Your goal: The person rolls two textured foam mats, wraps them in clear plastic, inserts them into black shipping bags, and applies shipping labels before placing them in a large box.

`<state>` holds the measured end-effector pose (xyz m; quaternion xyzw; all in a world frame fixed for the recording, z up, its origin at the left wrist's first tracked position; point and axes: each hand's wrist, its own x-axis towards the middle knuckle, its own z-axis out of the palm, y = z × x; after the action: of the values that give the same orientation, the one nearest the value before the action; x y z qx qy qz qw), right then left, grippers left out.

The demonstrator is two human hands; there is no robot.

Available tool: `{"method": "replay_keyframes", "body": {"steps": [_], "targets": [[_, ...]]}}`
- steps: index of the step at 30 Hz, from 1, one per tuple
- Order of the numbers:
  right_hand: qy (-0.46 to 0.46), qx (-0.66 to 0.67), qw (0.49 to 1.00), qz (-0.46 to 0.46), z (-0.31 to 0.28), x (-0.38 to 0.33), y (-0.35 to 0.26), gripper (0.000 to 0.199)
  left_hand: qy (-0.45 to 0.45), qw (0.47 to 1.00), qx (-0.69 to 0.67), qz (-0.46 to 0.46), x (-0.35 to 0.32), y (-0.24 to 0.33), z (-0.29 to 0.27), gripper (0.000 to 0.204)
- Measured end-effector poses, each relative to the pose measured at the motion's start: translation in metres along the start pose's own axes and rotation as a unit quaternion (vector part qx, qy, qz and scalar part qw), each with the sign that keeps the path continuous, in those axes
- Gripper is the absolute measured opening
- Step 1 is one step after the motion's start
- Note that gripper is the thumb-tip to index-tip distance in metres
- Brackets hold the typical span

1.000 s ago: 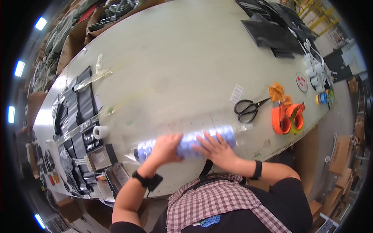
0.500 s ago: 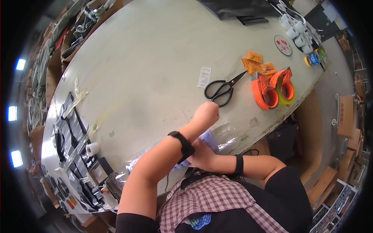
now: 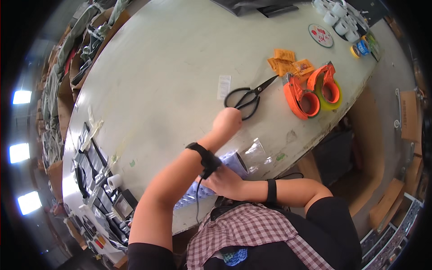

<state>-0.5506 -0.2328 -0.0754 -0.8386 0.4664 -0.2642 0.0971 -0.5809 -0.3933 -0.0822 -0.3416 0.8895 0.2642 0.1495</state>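
the left hand went from roll to mid-frame scissors; i can't tell if its fingers or the right hand's pinch.

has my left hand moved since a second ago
Yes: your left hand moved forward and rightward, off the blue roll, up to the black scissors.

Head view of a pale tabletop. The left hand, fingers curled, is at the handles of black scissors; whether it touches them is unclear. The right hand lies on a pale-blue patterned roll near the near edge, partly hidden behind the left wrist. A white label lies left of the scissors; right of them are orange tape dispensers, with yellow-orange packets just beyond.
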Motion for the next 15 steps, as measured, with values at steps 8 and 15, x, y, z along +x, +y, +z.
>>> {"method": "replay_keyframes", "body": {"steps": [8, 15], "targets": [[-0.081, -0.059, 0.995, 0.005, -0.015, 0.003, -0.005, 0.024, 0.007, 0.998, -0.053, -0.038, -0.02, 0.01, 0.001, 0.019], [-0.036, -0.08, 0.996, 0.014, -0.01, 0.002, -0.004, 0.017, 0.046, 0.999, -0.007, 0.017, -0.016, 0.011, 0.018, 0.013]]}}
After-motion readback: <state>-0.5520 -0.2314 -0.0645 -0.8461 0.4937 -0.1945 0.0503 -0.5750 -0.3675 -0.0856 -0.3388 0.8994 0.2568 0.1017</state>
